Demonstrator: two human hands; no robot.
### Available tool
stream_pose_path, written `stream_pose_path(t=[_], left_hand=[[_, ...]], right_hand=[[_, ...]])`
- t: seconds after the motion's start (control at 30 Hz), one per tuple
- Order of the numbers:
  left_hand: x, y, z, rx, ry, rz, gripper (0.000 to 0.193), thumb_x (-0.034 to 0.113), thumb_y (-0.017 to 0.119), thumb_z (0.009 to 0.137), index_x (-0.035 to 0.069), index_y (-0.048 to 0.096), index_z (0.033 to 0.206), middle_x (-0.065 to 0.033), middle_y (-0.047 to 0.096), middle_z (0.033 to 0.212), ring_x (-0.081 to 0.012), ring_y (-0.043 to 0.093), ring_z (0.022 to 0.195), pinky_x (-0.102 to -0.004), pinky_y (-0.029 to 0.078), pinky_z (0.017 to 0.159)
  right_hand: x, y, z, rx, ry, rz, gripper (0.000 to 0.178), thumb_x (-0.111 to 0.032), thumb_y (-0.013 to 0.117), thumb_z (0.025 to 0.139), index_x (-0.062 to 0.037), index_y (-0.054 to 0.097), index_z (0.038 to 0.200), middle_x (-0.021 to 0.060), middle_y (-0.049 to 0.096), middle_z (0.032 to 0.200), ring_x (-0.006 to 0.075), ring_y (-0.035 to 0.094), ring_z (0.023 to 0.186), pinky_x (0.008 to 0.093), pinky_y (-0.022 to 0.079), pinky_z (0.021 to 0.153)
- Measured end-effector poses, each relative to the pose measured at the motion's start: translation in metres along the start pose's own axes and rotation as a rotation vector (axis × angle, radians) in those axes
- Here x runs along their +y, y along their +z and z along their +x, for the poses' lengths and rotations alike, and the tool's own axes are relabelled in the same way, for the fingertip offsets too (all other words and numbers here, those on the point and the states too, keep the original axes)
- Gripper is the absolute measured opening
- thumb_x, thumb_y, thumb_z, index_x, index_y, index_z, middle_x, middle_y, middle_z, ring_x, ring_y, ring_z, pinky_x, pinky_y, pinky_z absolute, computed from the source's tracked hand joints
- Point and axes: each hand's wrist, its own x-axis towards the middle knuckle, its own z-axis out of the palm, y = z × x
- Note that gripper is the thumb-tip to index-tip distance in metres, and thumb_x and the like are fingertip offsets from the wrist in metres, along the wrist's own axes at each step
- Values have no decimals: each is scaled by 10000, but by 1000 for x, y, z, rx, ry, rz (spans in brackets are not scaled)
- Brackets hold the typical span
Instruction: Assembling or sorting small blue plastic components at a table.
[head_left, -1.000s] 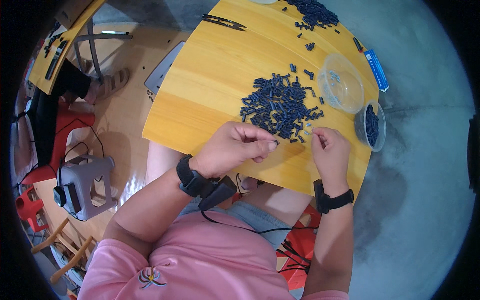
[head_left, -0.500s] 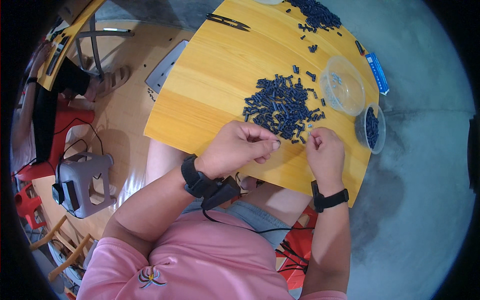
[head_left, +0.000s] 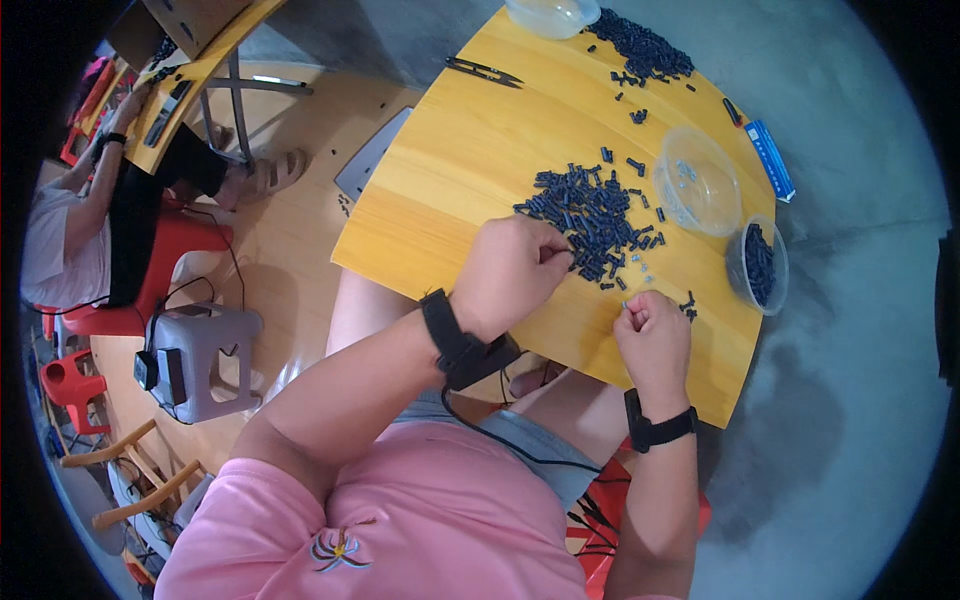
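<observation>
Left hand (head_left: 512, 272) rests curled at the near edge of the heap of small dark-blue plastic pieces (head_left: 590, 208) on the yellow wooden tabletop (head_left: 470, 150), fingertips pinched among them. Right hand (head_left: 655, 335) is closed, pinching something too small to identify.

Risk: loose pieces beyond the right hand lie near the tabletop's edge; a sweeping wrist could knock them off. The clear plastic bowl (head_left: 697, 180) beyond could be nudged.

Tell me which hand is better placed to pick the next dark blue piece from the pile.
Left. The left hand has its fingertips at the near edge of the pile of dark blue pieces, while the right hand is closed, off the pile, nearer the table edge.
</observation>
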Motion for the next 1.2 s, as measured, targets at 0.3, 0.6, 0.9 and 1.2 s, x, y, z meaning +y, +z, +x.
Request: stream_pose_path(t=[0.3, 0.6, 0.9, 1.2], left_hand=[[-3, 11, 22, 64, 71, 178, 195, 130, 725, 698, -3, 685, 836, -165, 639, 732, -269, 636, 654, -325, 505, 614], [16, 3, -15, -207, -247, -451, 208, 154, 711, 817, 4, 683, 958, -41, 663, 799, -75, 594, 669, -235, 506, 618], [8, 13, -27, -425, -459, -961, 230, 154, 662, 871, -3, 656, 1039, -51, 675, 894, -80, 610, 722, -207, 514, 660], [-1, 5, -34, -445, -552, -1215, 184, 155, 623, 900, 26, 636, 1030, -16, 652, 872, -63, 590, 740, -189, 490, 667]], right_hand=[[2, -3, -7, 66, -69, 87, 76, -43, 638, 706, -23, 595, 765, 136, 601, 692, 289, 599, 634, 384, 483, 600], [-13, -13, -12, -27, 78, 619, 75, -2, 638, 756, 9, 621, 828, 45, 624, 702, 87, 549, 570, 233, 460, 550], [-42, -10, -23, -24, 75, 708, 61, -1, 638, 789, 12, 635, 848, 20, 628, 727, 50, 538, 595, 209, 453, 556], [-52, -13, -31, 53, -46, 628, 76, 13, 644, 790, 7, 643, 865, 50, 630, 741, 84, 569, 605, 221, 457, 554]])
